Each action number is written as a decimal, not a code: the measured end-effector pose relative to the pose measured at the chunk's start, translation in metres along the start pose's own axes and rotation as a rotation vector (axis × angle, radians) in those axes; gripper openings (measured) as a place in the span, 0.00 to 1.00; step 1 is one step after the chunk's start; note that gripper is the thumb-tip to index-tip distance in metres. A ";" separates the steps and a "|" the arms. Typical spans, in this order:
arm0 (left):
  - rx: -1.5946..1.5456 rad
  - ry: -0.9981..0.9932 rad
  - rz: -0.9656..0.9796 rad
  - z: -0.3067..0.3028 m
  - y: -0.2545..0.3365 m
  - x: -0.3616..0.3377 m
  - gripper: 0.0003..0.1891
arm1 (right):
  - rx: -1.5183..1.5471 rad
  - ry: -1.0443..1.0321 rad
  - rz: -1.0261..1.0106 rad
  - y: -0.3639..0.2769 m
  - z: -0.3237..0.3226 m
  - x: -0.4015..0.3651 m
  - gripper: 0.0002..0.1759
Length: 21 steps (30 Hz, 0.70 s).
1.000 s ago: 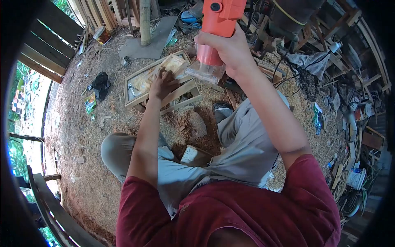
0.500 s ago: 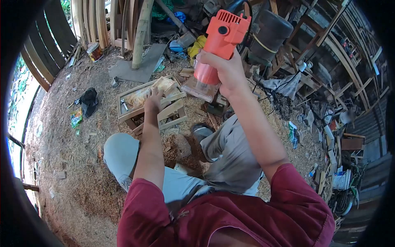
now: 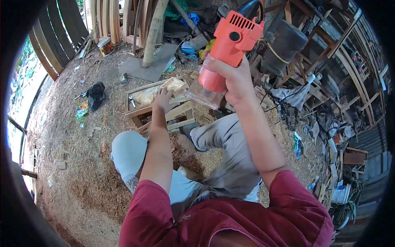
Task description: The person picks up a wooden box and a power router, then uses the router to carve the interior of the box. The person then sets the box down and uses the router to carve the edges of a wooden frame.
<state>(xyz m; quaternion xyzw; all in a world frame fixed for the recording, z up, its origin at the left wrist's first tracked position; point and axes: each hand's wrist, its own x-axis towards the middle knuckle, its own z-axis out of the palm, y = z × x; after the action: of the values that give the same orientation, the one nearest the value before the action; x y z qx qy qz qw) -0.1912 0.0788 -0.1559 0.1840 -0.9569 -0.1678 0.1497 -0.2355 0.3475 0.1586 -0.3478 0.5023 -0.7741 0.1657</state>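
Observation:
My right hand (image 3: 236,80) is wrapped around a red trim router (image 3: 232,41) with a clear plastic base (image 3: 204,95). The router is held up in the air, tilted, with its base towards the low wooden stand. My left hand (image 3: 163,100) rests with fingers spread at the edge of a small pale wooden piece (image 3: 175,85), which lies on the right part of the stand. This low wooden stand (image 3: 142,112) has a framed top with shavings on it. A small metal tool (image 3: 132,102) lies at its left end. The router bit cannot be made out.
A bamboo post (image 3: 153,39) rises behind the stand beside a flat grey sheet (image 3: 150,61). A black bag (image 3: 96,96) and a paint can (image 3: 105,46) lie to the left. Stacked wood (image 3: 321,37) and a dark cylindrical container (image 3: 286,41) stand at right. Shavings cover the ground.
The view has shifted, moving the scene slightly right. The router has come a little closer to the stand. My right leg and foot have moved left towards the stand. My left hand stays on the wooden piece.

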 end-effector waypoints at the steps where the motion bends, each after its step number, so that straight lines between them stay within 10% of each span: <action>1: 0.004 0.012 -0.016 0.000 0.005 -0.002 0.38 | 0.014 -0.004 -0.014 0.008 -0.003 0.003 0.28; 16: -0.181 0.318 0.187 0.012 0.011 -0.010 0.38 | 0.020 0.024 -0.001 0.050 -0.029 0.040 0.35; 21: -0.250 0.584 0.283 -0.051 0.019 0.036 0.19 | 0.036 -0.023 0.021 0.048 -0.024 0.037 0.37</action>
<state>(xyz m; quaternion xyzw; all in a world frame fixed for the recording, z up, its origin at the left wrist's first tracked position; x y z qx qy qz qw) -0.2114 0.0676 -0.0945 0.0700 -0.8616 -0.2016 0.4605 -0.2828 0.3198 0.1231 -0.3481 0.4900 -0.7773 0.1859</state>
